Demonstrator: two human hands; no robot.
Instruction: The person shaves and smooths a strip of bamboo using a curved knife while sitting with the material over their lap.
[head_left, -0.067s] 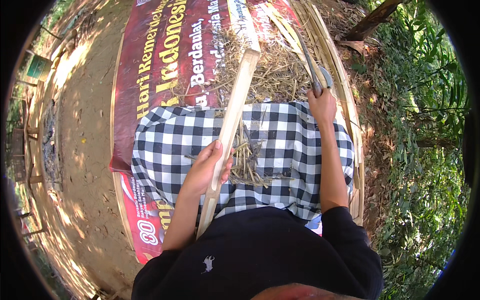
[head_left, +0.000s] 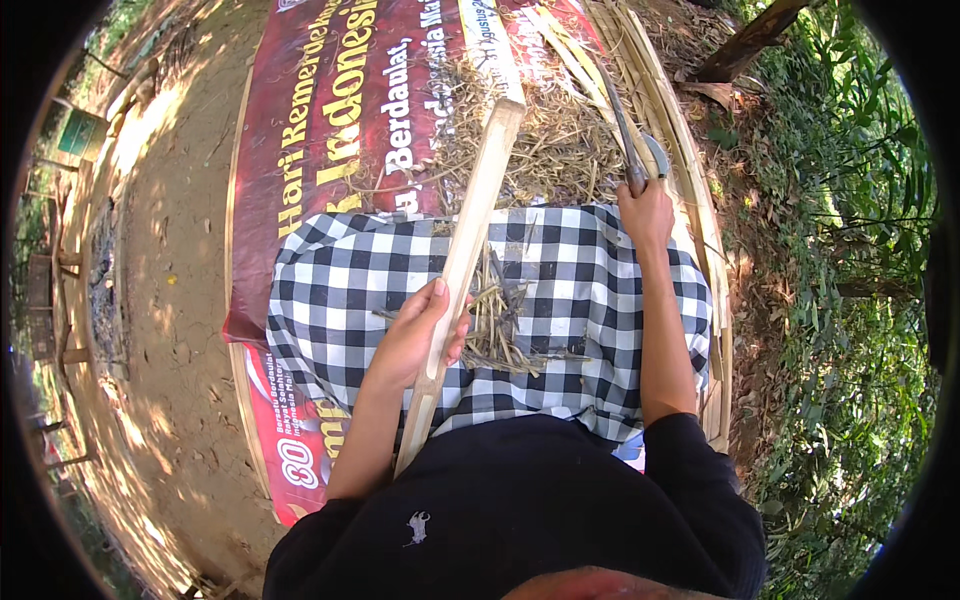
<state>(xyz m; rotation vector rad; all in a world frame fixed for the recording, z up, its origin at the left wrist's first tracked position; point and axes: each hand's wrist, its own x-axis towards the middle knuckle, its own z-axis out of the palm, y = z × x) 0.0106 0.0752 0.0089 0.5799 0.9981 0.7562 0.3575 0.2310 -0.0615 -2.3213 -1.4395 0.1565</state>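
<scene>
A long pale strip of split bamboo (head_left: 470,225) slants across my lap, its near end against my dark shirt. The fingers and thumb of my left hand (head_left: 418,330) are wrapped round its lower half. Over at the right, my right hand (head_left: 648,215) is closed on the handle end of a long knife (head_left: 622,125) with a narrow dark blade, which points away from me. Just beyond that hand is a rounded grey piece (head_left: 655,155) whose kind I cannot make out. Bamboo shavings (head_left: 495,320) lie on the black-and-white checked cloth (head_left: 560,290) over my lap.
A red printed banner (head_left: 330,120) covers the surface ahead, strewn with more shavings (head_left: 560,150). Long bamboo strips (head_left: 690,190) run along its right edge. Bare earth (head_left: 180,300) lies to the left; leafy plants (head_left: 850,300) and a wooden post (head_left: 755,40) stand at the right.
</scene>
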